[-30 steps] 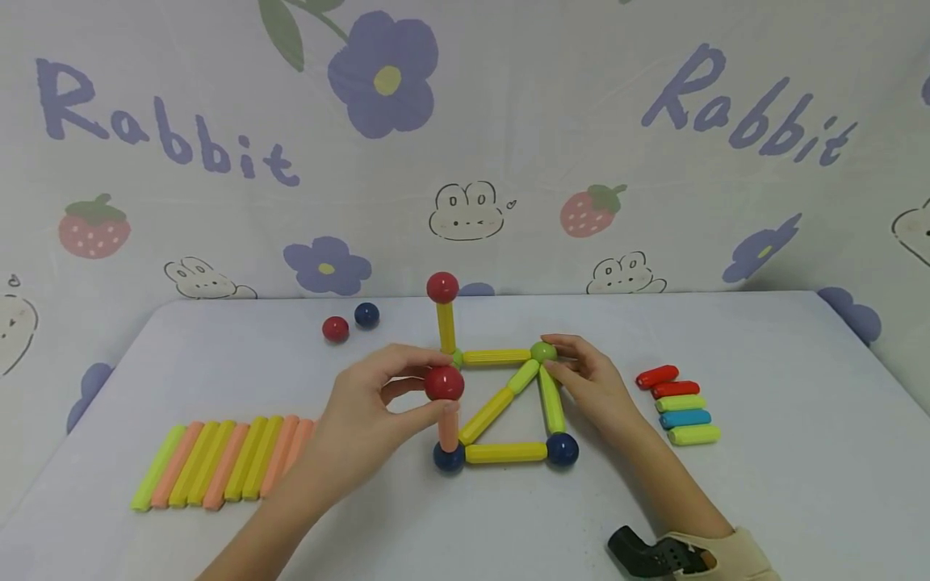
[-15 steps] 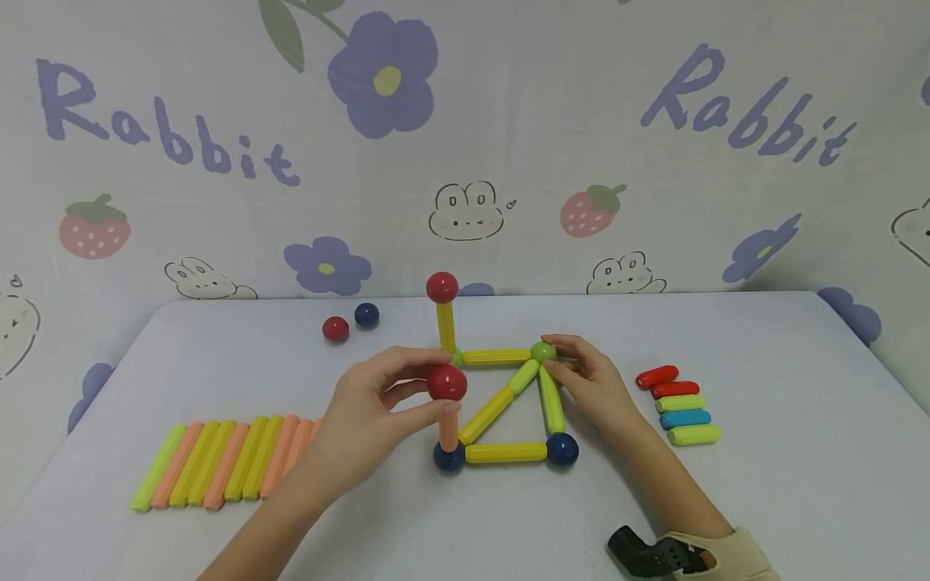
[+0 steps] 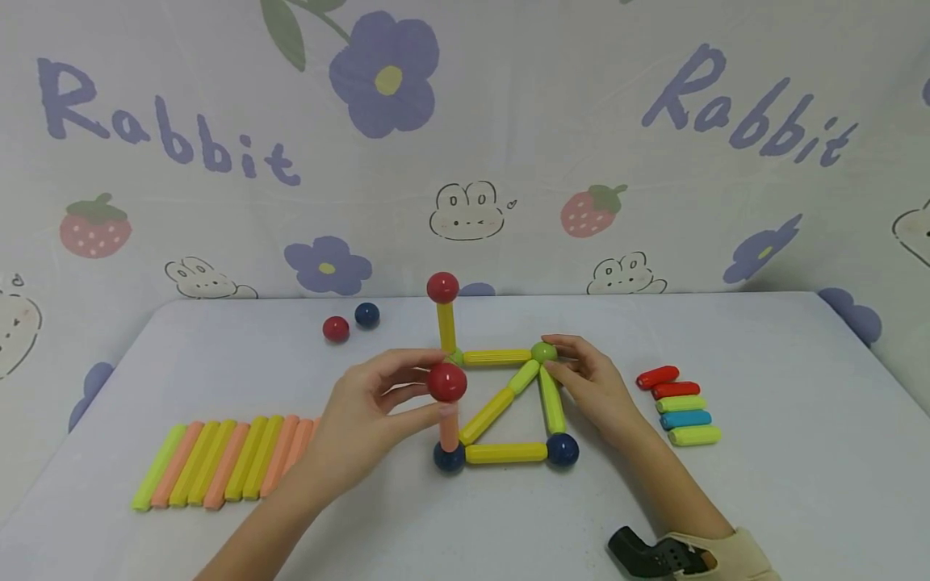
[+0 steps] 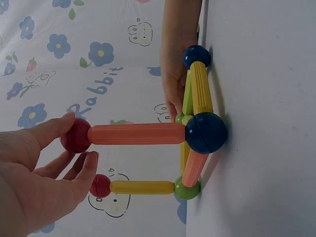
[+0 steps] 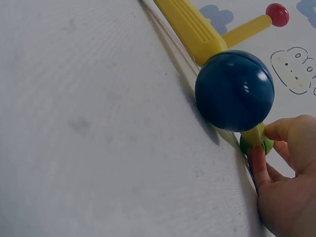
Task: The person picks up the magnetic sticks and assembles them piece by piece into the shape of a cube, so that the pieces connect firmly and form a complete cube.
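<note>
My left hand (image 3: 366,420) pinches a red ball (image 3: 446,382) between thumb and fingers. That ball sits on top of an upright salmon stick (image 4: 138,134), whose foot meets a dark blue ball (image 3: 449,457) at the near left corner of a stick-and-ball frame. At the back right corner, my right hand (image 3: 592,391) holds a green ball (image 3: 543,353) with its fingertips. Yellow sticks (image 3: 506,453) and a lime stick (image 3: 551,401) join the corners, with a diagonal across. Another red ball (image 3: 442,287) tops a yellow upright stick (image 3: 446,327) at the back left.
Left on the white table (image 3: 508,532) lies a row of long sticks (image 3: 218,461), partly behind my left forearm. A loose red ball (image 3: 336,329) and blue ball (image 3: 366,315) rest at the back. Several short sticks (image 3: 686,418) lie to the right, beyond my right hand.
The red ball in my left hand has shifted very slightly to the right, and the fingers on it have lowered a little. My right hand stays in place on the green ball.
</note>
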### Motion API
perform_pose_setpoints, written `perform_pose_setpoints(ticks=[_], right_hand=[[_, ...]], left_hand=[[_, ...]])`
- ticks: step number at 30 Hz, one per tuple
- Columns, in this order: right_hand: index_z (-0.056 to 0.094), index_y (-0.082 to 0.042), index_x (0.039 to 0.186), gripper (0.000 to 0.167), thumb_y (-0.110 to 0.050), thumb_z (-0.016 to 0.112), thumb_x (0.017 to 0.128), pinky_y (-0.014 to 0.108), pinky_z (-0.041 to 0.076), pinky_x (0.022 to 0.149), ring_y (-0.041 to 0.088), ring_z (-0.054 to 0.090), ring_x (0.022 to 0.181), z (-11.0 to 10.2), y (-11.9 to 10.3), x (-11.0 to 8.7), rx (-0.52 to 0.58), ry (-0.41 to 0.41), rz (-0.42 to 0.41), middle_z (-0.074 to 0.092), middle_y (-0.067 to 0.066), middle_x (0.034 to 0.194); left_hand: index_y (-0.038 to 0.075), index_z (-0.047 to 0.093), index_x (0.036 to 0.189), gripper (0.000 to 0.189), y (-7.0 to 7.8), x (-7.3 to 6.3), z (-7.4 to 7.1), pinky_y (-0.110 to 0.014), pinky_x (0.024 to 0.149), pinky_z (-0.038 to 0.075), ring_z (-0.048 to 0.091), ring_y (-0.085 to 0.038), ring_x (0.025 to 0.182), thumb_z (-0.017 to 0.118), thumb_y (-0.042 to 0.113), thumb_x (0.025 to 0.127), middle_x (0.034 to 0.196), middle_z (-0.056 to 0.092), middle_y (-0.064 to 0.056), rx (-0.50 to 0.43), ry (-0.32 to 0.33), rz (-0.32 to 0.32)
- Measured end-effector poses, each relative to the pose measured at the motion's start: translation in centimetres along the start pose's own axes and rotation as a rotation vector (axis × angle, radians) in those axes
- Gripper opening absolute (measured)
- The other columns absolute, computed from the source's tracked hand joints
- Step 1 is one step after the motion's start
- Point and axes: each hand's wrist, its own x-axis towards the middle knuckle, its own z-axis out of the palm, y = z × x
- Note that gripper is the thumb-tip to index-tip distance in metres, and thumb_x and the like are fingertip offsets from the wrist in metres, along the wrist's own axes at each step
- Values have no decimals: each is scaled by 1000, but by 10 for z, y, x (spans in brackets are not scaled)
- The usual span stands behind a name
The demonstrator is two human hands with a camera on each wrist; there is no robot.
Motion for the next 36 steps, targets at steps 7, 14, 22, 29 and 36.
perform_pose_setpoints(ticks=[7, 14, 22, 29, 36], right_hand=[[55, -14, 151, 43, -18, 58, 108, 21, 53, 95, 29, 60, 119, 1, -1, 0, -10, 8, 20, 54, 16, 155], [54, -14, 152, 44, -19, 58, 108, 27, 53, 99, 29, 60, 121, 1, -3, 0, -18, 8, 23, 54, 16, 155], [54, -14, 152, 44, -18, 58, 108, 23, 53, 97, 28, 60, 119, 1, -3, -1, -11, 7, 22, 54, 16, 154], [54, -13, 152, 43, -18, 58, 108, 20, 53, 94, 28, 60, 118, 1, -3, -1, -10, 8, 13, 55, 16, 154], [54, -13, 151, 43, -18, 58, 108, 23, 53, 97, 28, 60, 118, 1, -2, -1, -10, 9, 8, 55, 16, 154]], left_hand=[[4, 65, 140, 52, -10, -10, -12, -34, 106, 54, 64, -30, 124, 82, 5, 91, 138, 67, -12, 26, 42, -73], [2, 63, 142, 50, -30, -25, -34, -26, 100, 57, 65, -30, 126, 79, 7, 94, 141, 64, -17, 68, 112, -209], [5, 62, 145, 52, -49, -40, -51, -40, 106, 56, 64, -28, 126, 78, 22, 98, 142, 65, -14, 242, 158, -357], [6, 59, 147, 53, -59, -40, -53, -48, 108, 54, 63, -33, 128, 75, 25, 100, 142, 65, -16, 350, 178, -389], [6, 62, 145, 53, -66, -38, -47, -42, 102, 58, 65, -32, 126, 78, 24, 98, 140, 67, -16, 329, 154, -409]])
